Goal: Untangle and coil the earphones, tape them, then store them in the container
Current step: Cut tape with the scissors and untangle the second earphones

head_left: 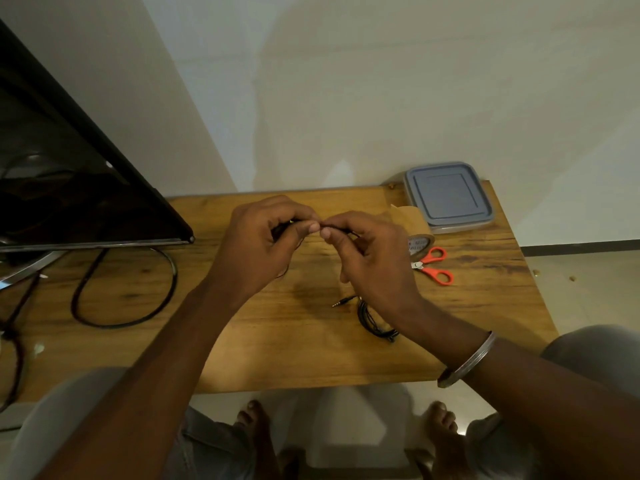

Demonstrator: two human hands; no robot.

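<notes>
Both hands meet above the middle of the wooden table (242,341). My left hand (266,244) grips a bunch of thin black earphone wire, mostly hidden in the fist. My right hand (363,258) pinches the same wire between thumb and forefinger, right beside the left thumb. A second black earphone cable (372,320) lies coiled on the table under my right wrist, its jack plug (341,302) pointing left. The brown tape roll (417,233) stands behind my right hand. The grey-lidded container (448,197) sits closed at the table's back right corner.
Orange-handled scissors (434,266) lie right of the tape roll. A dark monitor (69,174) fills the left side, with a thick black cable (124,289) looped on the table below it. My knees and bare feet show under the front edge.
</notes>
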